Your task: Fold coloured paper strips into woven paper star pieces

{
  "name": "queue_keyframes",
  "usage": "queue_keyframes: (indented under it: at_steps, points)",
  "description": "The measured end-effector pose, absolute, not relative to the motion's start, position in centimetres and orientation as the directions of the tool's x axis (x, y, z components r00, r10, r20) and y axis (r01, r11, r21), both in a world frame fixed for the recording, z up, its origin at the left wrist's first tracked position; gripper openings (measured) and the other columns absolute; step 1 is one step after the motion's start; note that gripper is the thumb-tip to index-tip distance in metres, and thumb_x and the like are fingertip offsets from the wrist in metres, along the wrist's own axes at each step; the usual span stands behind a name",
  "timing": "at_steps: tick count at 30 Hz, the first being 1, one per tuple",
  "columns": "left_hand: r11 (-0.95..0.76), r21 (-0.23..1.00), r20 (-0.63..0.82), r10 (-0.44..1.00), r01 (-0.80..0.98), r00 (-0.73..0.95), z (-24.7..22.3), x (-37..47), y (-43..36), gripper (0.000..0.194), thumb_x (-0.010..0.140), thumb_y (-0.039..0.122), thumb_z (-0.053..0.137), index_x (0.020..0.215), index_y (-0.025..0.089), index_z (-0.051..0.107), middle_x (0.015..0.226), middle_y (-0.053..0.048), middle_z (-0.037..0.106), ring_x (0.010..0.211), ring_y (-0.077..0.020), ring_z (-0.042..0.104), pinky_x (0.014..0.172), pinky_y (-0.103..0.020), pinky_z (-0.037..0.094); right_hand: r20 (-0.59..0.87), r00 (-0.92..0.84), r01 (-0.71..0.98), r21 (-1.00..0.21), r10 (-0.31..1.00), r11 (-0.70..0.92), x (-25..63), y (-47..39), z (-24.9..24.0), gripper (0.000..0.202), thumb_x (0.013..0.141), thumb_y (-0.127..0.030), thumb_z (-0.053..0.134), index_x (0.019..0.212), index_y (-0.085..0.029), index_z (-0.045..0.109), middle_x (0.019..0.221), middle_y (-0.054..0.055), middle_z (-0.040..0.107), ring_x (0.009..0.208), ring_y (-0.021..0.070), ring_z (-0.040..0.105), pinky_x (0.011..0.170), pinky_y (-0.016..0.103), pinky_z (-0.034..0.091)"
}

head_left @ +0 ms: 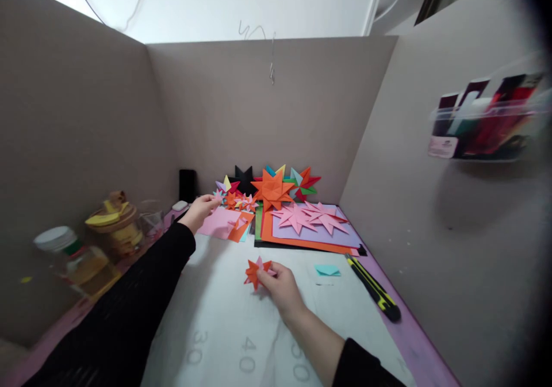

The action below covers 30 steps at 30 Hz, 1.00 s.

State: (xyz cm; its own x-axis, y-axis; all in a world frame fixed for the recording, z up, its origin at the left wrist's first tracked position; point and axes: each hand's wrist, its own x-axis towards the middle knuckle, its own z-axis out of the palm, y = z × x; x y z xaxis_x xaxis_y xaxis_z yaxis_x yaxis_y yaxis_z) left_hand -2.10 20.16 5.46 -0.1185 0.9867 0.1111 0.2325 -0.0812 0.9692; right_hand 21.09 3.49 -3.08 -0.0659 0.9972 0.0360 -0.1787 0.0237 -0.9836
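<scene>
My right hand [282, 290] pinches a small folded paper star [252, 274] in orange and pink, above the middle of the white mat [224, 306]. Stretched out to the back left, my left hand [200, 211] has its fingertips closed on a small pink and light blue paper star [218, 195]. Beside those fingertips lie several little orange and pink paper stars [235, 202]. Below them are pink paper sheets [214, 223] and an orange piece [242, 227]. A folded turquoise paper piece [328, 270] lies to the right of my right hand.
Large pink stars [295, 218] rest on stacked coloured sheets [310, 243]. A big orange star [273, 187] leans at the back. A yellow-black utility knife [374, 289] lies right. A jar [86, 263] and a pot [114, 226] stand left. Grey partitions [267, 105] enclose the desk.
</scene>
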Motion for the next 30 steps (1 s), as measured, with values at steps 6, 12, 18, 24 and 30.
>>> queue_keyframes:
  at_steps: [6, 12, 18, 24, 30]
  points:
    - [-0.107, 0.993, 0.109, 0.993, -0.047, 0.049, 6.5, 1.3, 8.5, 0.043, 0.059, 0.028, 0.069, 0.098, 0.018, 0.055, 0.069, 0.002, 0.055, 0.049, -0.0042, 0.044, 0.045, -0.016, 0.030, 0.089, -0.052, -0.176, -0.981, 0.995, 0.079, 20.6, 2.2, -2.4, 0.023, 0.068, -0.035, 0.063, 0.072, -0.013, 0.064, 0.060, 0.002, 0.060, 0.051, 0.0104, 0.047, 0.048, 0.022, 0.037]
    - [-0.007, 0.996, 0.013, 0.998, -0.088, 0.067, 3.6, 3.9, 1.1, 0.026, 0.063, 0.032, 0.066, 0.080, 0.016, 0.055, 0.079, -0.003, 0.060, 0.064, -0.0094, 0.055, 0.053, -0.017, 0.037, 0.168, -0.106, -0.163, -0.975, 0.980, 0.149, 20.5, 1.2, -1.9, 0.022, 0.066, -0.035, 0.064, 0.070, -0.013, 0.065, 0.063, 0.003, 0.063, 0.057, 0.0137, 0.053, 0.055, 0.025, 0.042]
    - [-0.049, 0.993, 0.042, 0.997, -0.104, -0.070, 0.6, 4.1, 0.5, 0.027, 0.064, 0.035, 0.065, 0.081, 0.016, 0.057, 0.082, -0.003, 0.062, 0.072, -0.0126, 0.057, 0.058, -0.019, 0.040, 0.150, -0.077, -0.202, -0.971, 0.986, 0.132, 20.7, 1.8, -2.6, 0.025, 0.067, -0.036, 0.062, 0.076, -0.013, 0.065, 0.066, 0.003, 0.064, 0.058, 0.0135, 0.054, 0.057, 0.026, 0.042]
    - [-0.082, 0.995, 0.079, 0.996, -0.049, -0.050, -0.6, 4.3, 0.8, 0.024, 0.065, 0.034, 0.063, 0.078, 0.014, 0.058, 0.064, 0.000, 0.058, 0.053, -0.0096, 0.051, 0.050, -0.020, 0.037, 0.305, -0.156, -0.097, -0.951, 0.939, 0.293, 20.6, 1.5, -2.2, 0.016, 0.064, -0.031, 0.065, 0.071, -0.017, 0.066, 0.088, 0.005, 0.062, 0.081, 0.0171, 0.055, 0.072, 0.027, 0.043]
    - [-0.069, 0.995, 0.072, 0.997, -0.067, 0.038, -0.7, 4.7, 0.4, 0.022, 0.066, 0.029, 0.064, 0.080, 0.014, 0.056, 0.068, -0.002, 0.062, 0.057, -0.0109, 0.056, 0.054, -0.020, 0.042, 0.284, -0.169, 0.095, -0.949, 0.944, 0.302, 20.2, 0.9, -2.0, 0.014, 0.068, -0.028, 0.059, 0.063, -0.016, 0.061, 0.058, -0.001, 0.052, 0.056, 0.0118, 0.045, 0.054, 0.023, 0.036]
